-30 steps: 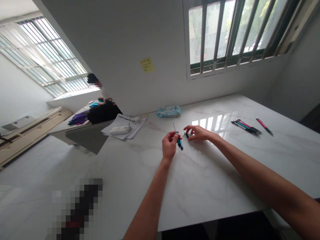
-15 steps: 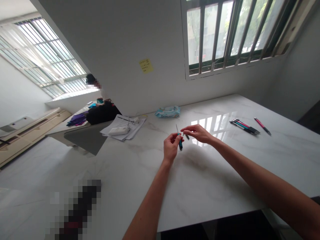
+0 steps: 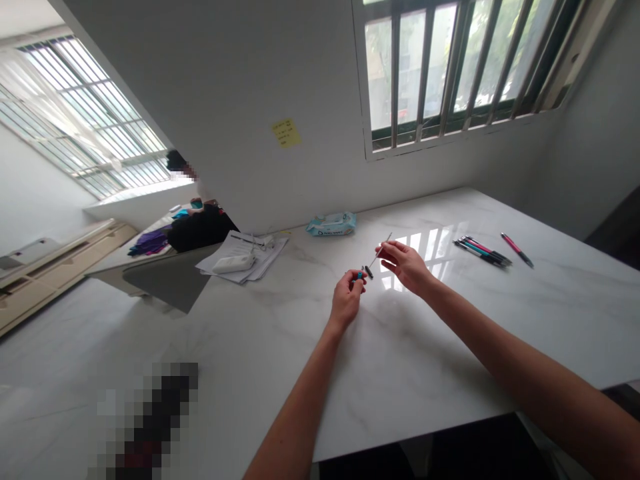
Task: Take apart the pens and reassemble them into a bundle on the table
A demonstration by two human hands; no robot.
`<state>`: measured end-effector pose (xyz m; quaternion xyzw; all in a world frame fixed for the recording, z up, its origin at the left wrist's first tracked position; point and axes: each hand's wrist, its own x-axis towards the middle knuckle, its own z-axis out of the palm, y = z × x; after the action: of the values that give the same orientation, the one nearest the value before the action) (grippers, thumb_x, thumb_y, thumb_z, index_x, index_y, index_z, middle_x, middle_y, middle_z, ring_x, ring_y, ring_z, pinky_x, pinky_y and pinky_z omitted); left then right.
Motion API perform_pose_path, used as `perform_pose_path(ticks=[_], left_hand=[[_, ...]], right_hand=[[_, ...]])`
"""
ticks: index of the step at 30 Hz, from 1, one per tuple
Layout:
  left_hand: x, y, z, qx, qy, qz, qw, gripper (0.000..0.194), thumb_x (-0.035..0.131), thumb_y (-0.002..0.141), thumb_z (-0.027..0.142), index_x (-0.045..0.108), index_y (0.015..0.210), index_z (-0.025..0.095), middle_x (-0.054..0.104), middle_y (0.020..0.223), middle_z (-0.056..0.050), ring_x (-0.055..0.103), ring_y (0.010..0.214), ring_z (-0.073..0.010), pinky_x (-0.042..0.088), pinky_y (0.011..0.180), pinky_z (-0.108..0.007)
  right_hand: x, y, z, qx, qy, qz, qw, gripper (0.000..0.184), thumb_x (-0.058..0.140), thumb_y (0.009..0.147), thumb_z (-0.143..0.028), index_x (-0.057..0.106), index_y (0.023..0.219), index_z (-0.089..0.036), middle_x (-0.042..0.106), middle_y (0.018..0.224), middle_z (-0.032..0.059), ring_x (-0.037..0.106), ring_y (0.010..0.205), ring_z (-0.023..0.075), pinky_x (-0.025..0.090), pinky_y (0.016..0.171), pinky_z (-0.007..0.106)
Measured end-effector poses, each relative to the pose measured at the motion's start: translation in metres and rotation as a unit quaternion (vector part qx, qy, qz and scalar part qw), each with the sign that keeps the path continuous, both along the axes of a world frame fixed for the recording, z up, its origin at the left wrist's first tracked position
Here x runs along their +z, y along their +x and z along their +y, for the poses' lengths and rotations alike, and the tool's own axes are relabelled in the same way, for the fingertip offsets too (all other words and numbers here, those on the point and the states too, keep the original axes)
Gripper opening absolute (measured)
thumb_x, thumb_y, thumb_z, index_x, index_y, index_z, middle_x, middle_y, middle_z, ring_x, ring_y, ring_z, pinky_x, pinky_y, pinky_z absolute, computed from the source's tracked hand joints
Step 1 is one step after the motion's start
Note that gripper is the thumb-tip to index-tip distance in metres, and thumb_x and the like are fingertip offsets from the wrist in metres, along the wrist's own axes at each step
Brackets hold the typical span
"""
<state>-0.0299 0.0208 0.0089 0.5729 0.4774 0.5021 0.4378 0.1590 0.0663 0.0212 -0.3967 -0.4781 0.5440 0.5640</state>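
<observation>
My left hand (image 3: 347, 300) is closed around a teal pen barrel (image 3: 359, 275), and most of the barrel is hidden by my fingers. My right hand (image 3: 407, 267) pinches a thin metal pen refill (image 3: 381, 252) that angles up and away from the barrel. A small black pen part (image 3: 369, 271) sits between my hands, low near the marble table (image 3: 425, 353). I cannot tell whether either hand touches it.
Several pens (image 3: 480, 252) and a pink pen (image 3: 517, 249) lie to the right. A wipes packet (image 3: 331, 224) and papers (image 3: 243, 257) lie at the far edge. Beyond, a person (image 3: 193, 193) stands near a black bag (image 3: 200, 228). A pixelated object (image 3: 147, 420) lies near left.
The metal refill now sits in my right hand, apart from the teal barrel. My right hand has moved up and away from my left, and the barrel is mostly enclosed in my left hand.
</observation>
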Motion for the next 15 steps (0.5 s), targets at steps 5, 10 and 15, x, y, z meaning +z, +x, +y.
perform_pose_path(ticks=[5, 10, 15], left_hand=[[0.006, -0.005, -0.001, 0.076, 0.019, 0.046, 0.996, 0.018, 0.069, 0.087, 0.036, 0.075, 0.091, 0.019, 0.064, 0.073, 0.000, 0.052, 0.062, -0.0121, 0.042, 0.059, -0.023], [0.011, -0.006, -0.004, 0.093, 0.031, 0.016, 0.995, 0.026, 0.080, 0.081, 0.043, 0.077, 0.091, 0.019, 0.071, 0.080, -0.002, 0.060, 0.070, -0.0144, 0.047, 0.065, -0.025], [0.007, 0.003, -0.005, 0.093, 0.032, -0.019, 0.995, 0.029, 0.083, 0.079, 0.044, 0.075, 0.089, 0.018, 0.071, 0.082, -0.002, 0.061, 0.070, -0.0134, 0.048, 0.065, -0.024]], right_hand=[[-0.011, 0.006, -0.001, 0.012, 0.011, -0.059, 0.998, 0.043, 0.077, 0.080, -0.057, 0.070, 0.097, -0.019, 0.078, 0.095, 0.0098, 0.072, 0.087, 0.0199, 0.057, 0.081, 0.032], [-0.012, -0.006, -0.017, 0.063, 0.079, -0.187, 0.977, 0.034, 0.073, 0.086, -0.052, 0.075, 0.094, -0.019, 0.078, 0.086, 0.0069, 0.071, 0.078, 0.0200, 0.056, 0.074, 0.032], [-0.013, -0.014, -0.025, 0.075, 0.105, -0.209, 0.969, 0.028, 0.071, 0.087, -0.048, 0.076, 0.090, -0.020, 0.079, 0.087, 0.0057, 0.072, 0.079, 0.0201, 0.056, 0.072, 0.030]])
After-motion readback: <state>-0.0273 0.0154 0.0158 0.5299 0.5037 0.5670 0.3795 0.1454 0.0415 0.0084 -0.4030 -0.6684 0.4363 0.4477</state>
